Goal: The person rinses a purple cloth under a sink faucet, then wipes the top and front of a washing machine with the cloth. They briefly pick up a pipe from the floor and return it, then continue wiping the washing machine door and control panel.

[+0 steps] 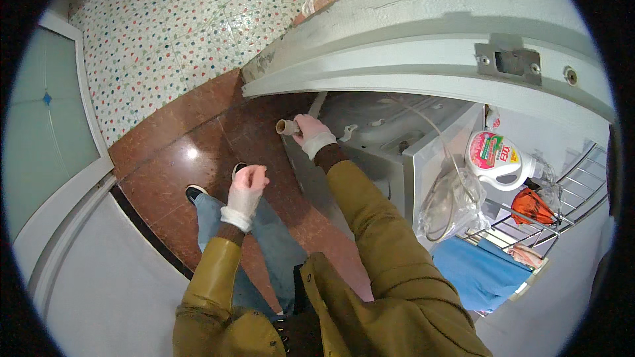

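My right hand, in a white and pink glove, reaches forward and grips a short beige-brown tube-like roll with a hollow end facing left. The roll's other end is hidden in the fingers. Just beside that hand is the dusty grey top of a box-like unit. My left hand, gloved alike, hangs above the brown tiled floor in front of my legs. Its fingers are curled in, and nothing shows in them.
White door frame arches across ahead, with speckled tiles beyond. At left stands a frosted-glass door. To the right are a white detergent bottle, a wire rack, a clear plastic bag with a hose, and a blue cloth.
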`<action>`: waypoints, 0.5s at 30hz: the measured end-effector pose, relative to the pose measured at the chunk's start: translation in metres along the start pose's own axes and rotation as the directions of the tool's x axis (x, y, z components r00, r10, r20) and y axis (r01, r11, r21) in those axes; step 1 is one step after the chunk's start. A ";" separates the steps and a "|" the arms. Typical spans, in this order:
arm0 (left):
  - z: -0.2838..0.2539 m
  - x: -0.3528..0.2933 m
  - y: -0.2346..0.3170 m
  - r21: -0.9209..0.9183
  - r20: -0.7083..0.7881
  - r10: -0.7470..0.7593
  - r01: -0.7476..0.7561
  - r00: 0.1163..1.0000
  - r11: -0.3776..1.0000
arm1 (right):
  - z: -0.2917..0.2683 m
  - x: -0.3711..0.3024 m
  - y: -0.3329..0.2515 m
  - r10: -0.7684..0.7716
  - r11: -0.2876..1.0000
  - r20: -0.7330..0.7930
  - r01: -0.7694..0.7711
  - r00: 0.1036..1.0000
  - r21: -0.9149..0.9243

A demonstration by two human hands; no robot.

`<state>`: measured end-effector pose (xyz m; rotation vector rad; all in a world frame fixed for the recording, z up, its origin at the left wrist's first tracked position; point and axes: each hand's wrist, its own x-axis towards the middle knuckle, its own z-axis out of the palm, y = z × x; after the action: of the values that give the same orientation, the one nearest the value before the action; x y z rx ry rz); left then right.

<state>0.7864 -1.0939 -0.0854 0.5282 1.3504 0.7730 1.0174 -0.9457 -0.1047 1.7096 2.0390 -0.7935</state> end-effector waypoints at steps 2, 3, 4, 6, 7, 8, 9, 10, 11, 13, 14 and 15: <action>0.017 0.009 0.010 -0.044 0.039 0.039 -0.038 0.998 0.998 | -0.003 -0.006 -0.001 0.010 1.000 0.019 -0.009 1.000 -0.025; 0.024 0.014 0.013 -0.029 0.074 -0.006 0.008 0.997 1.000 | -0.003 -0.008 -0.002 -0.001 0.999 0.031 0.002 1.000 -0.041; 0.029 0.016 0.015 -0.035 0.085 0.045 -0.043 0.995 0.998 | -0.005 -0.009 -0.003 -0.025 0.998 0.038 0.027 0.999 -0.054; 0.033 0.017 0.013 -0.090 0.085 0.062 -0.054 0.994 0.994 | -0.007 -0.007 -0.008 -0.057 0.993 0.094 0.066 0.994 -0.101; 0.031 0.014 0.009 -0.078 0.096 0.057 -0.050 0.994 0.996 | -0.008 -0.001 -0.012 -0.067 0.987 0.140 0.086 0.988 -0.134; 0.028 0.009 0.004 -0.091 0.109 0.051 -0.042 0.993 0.995 | -0.008 0.008 -0.019 -0.036 0.977 0.220 0.080 0.975 -0.195; 0.023 0.003 -0.003 -0.116 0.131 0.020 -0.004 0.991 0.993 | -0.005 0.020 -0.028 -0.083 0.974 0.234 0.129 0.969 -0.188; 0.015 -0.005 -0.011 -0.035 0.132 0.039 -0.035 0.990 0.999 | 0.000 0.036 -0.039 -0.082 0.967 0.284 0.145 0.955 -0.208; 0.007 -0.013 -0.020 0.027 0.149 0.000 -0.004 0.989 1.000 | 0.005 0.056 -0.051 -0.079 0.960 0.329 0.161 0.941 -0.231; -0.008 -0.035 -0.039 -0.002 0.106 -0.044 0.044 0.993 0.999 | 0.028 0.111 -0.084 -0.046 0.985 0.241 0.084 0.969 -0.149; -0.018 -0.044 -0.050 0.031 0.079 -0.083 0.081 0.993 0.996 | 0.047 0.130 -0.099 -0.041 0.991 0.228 0.069 0.973 -0.114; -0.029 -0.055 -0.059 0.013 0.068 -0.127 0.127 0.990 0.992 | 0.066 0.145 -0.111 -0.042 0.996 0.193 0.055 0.980 -0.067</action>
<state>0.7671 -1.1764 -0.0974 0.4669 1.3111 0.6394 0.8744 -0.8877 -0.2227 1.4884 1.9603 -0.8542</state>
